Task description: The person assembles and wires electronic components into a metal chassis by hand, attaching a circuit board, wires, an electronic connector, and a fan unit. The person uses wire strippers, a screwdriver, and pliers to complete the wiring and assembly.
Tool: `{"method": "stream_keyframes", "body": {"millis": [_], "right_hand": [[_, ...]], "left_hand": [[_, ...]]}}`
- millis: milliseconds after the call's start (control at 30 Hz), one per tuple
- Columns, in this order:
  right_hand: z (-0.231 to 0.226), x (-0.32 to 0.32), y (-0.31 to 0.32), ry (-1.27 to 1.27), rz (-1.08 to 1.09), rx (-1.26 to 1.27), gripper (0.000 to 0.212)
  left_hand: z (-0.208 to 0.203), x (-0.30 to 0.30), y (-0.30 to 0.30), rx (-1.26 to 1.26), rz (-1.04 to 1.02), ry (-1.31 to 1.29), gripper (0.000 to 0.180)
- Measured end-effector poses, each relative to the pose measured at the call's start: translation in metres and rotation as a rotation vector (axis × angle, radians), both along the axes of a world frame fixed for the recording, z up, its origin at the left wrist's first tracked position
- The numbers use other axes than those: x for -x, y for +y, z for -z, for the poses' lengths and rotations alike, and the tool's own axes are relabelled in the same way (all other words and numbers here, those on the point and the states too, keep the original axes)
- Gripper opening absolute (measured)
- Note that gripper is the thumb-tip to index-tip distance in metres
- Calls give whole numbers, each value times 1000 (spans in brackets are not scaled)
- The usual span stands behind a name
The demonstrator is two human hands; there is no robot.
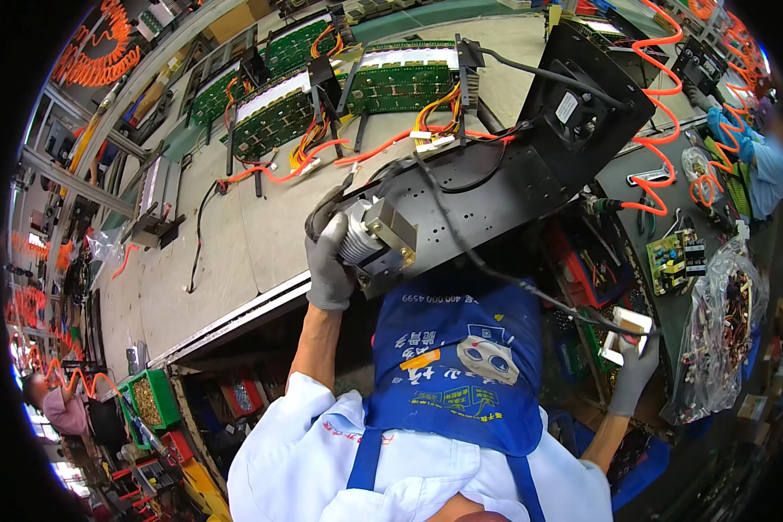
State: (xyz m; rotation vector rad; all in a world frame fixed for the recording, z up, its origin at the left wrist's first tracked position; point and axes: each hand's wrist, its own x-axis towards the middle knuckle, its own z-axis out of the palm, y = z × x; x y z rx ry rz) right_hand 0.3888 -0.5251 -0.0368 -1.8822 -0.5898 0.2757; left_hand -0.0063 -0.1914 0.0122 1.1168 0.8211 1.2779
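Ribbed grey part (354,239): frame centre, at the black chassis's (496,187) left end | your left grip (328,261) wraps it | your right grip (637,376) holds a white square frame (633,318), lower right | step, likely: steadying the part; next calls for keeping the black cable (496,271) free

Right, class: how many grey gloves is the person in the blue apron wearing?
2: one on the left hand, gripping the ribbed silver part; one on the right hand, holding the white frame. Both are in view.
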Motion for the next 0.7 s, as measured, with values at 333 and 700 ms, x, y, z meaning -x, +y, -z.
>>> {"method": "stream_keyframes", "body": {"millis": [333,700], "right_hand": [[72,93,-112,485,522,-144,48],[180,221,-250,13,701,310,59]], "left_hand": [[-29,-75,-70,46,727,-188,68],[30,-158,-139,238,1222,-61,64]]}}
